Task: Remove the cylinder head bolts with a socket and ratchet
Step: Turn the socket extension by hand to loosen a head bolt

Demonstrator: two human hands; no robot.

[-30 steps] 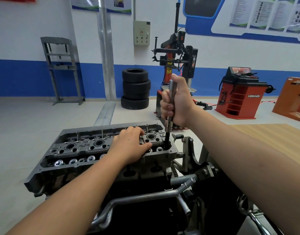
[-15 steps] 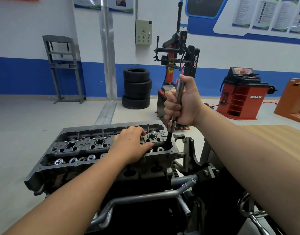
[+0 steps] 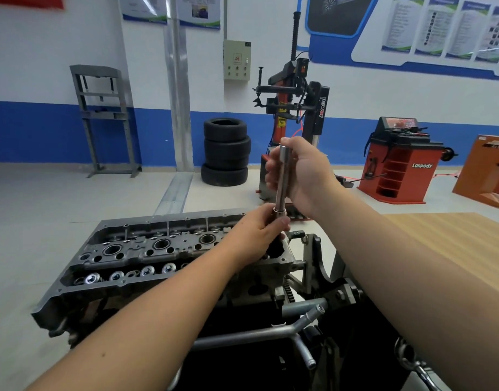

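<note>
Right hand (image 3: 299,172) wrapped tight round long silver socket tool (image 3: 282,179), held upright. Left hand (image 3: 259,232) grips tool's lower end, just above right end of cylinder head (image 3: 158,249). Black tip pokes out under left hand (can't tell if bolt is on it). Head sits on engine, holes and valve springs showing. Behind: stack of tyres (image 3: 225,152), black machine (image 3: 304,108) reading "power", red machine (image 3: 400,165) reading "Lanpody".

Right hand (image 3: 302,176) fisted, raised; left hand (image 3: 259,232) curled directly beneath; forearms extended.
</note>
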